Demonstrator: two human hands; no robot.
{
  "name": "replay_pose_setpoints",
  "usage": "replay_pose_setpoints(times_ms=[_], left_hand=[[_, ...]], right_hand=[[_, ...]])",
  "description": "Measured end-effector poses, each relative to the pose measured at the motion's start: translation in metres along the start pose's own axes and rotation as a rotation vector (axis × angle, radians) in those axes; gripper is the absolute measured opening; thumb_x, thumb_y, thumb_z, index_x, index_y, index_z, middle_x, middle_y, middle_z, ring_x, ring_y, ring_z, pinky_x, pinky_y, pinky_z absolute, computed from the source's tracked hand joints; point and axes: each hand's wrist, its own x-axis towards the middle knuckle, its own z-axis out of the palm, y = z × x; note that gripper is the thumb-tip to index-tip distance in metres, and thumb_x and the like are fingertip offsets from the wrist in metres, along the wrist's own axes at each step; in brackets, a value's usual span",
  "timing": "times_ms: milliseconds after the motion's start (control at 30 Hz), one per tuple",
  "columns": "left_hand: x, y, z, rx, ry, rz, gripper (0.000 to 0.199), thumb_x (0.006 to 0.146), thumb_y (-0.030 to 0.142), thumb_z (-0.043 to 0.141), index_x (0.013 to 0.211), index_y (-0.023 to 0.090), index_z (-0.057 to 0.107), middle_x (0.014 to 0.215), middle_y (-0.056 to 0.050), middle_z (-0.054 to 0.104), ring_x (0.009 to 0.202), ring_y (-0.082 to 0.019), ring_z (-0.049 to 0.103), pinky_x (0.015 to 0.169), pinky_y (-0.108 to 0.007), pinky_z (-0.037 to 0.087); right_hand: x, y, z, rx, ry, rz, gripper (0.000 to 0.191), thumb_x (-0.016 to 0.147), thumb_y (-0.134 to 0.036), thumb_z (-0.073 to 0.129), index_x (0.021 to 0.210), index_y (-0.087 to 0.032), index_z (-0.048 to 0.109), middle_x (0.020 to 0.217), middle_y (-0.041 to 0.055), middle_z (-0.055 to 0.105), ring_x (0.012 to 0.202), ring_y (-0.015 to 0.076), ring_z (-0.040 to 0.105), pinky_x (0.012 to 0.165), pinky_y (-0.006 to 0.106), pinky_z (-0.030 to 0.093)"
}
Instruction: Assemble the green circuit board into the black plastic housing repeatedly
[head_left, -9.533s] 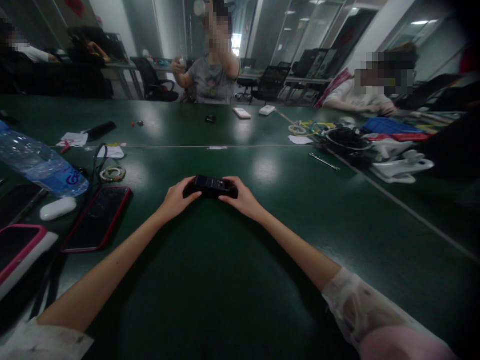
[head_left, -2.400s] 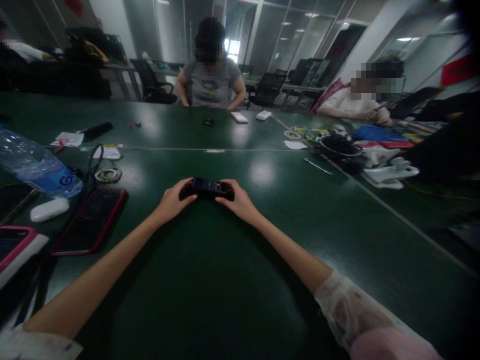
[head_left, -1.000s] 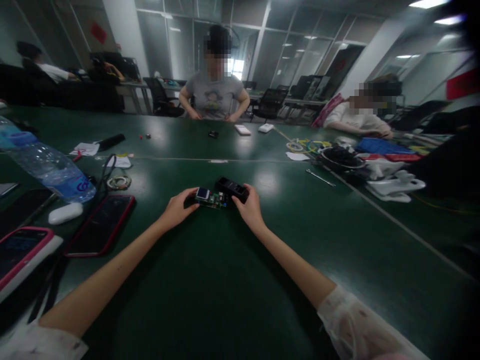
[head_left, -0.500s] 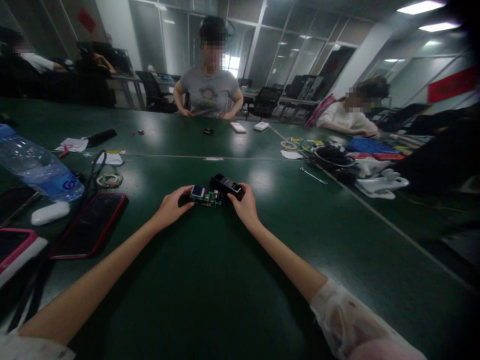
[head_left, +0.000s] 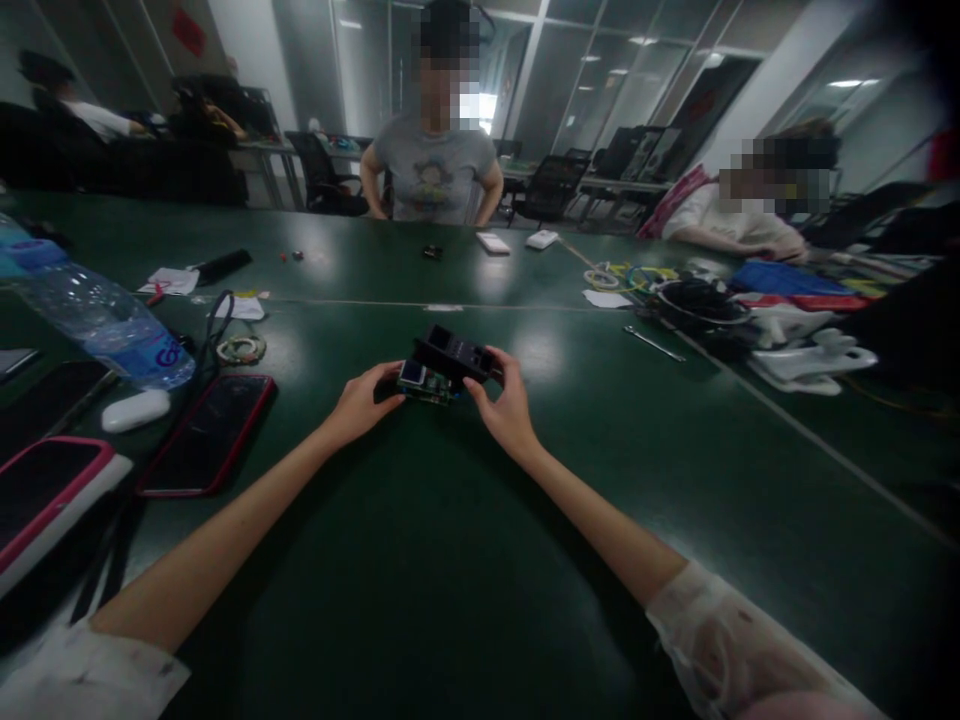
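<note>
My left hand (head_left: 369,400) grips the left end of a green circuit board (head_left: 429,387) that carries a small screen (head_left: 412,374). Thumb and fingers of my right hand (head_left: 508,402) are closed on the right end of a black plastic case (head_left: 454,354) with openings in its face. The case is tilted and sits just behind and above the board, overlapping its right part. Whether the two touch cannot be made out. Both are over the middle of the dark green table (head_left: 420,560).
On the left lie a water bottle (head_left: 112,320), a white earbud case (head_left: 136,410) and a red-edged phone (head_left: 212,436). A wrench (head_left: 654,343) and a heap of cables (head_left: 694,300) are on the right. A person in grey (head_left: 435,175) is across the table.
My right hand has tipped the black case up and brought it over the circuit board's right part. The whole view has shifted a little.
</note>
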Motion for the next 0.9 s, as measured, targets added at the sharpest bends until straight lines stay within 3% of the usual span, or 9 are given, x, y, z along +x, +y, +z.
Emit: replay_pose_setpoints(times_ms=[400,633,900], left_hand=[[0.000,-0.003,0.002,0.001,0.023,-0.008,0.058,0.084,0.028,0.067,0.137,0.018,0.044,0.130,-0.013,0.062,0.121,-0.026,0.059,0.106,-0.048,0.044],[0.002,-0.008,0.004,0.124,0.087,-0.013,0.084,0.073,0.046,0.077,0.144,0.023,0.037,0.144,-0.016,0.048,0.131,-0.035,0.048,0.107,-0.056,0.038],[0.000,-0.002,0.001,0.102,0.002,-0.037,0.076,0.081,0.042,0.071,0.146,0.027,0.035,0.144,-0.014,0.050,0.133,-0.035,0.046,0.108,-0.059,0.033]], right_hand=[[-0.002,-0.002,0.003,0.017,-0.150,-0.018,0.051,0.087,-0.037,0.064,0.131,-0.022,0.043,0.126,0.0129,0.054,0.115,0.0273,0.058,0.100,0.048,0.051],[-0.004,0.002,0.006,-0.092,-0.326,-0.090,0.057,0.084,-0.038,0.066,0.134,-0.023,0.042,0.124,0.0127,0.054,0.114,0.0293,0.057,0.100,0.053,0.049],[-0.001,0.006,0.005,-0.048,-0.093,-0.017,0.089,0.079,-0.047,0.071,0.148,-0.030,0.017,0.131,0.0117,0.047,0.122,0.0287,0.051,0.104,0.051,0.045]])
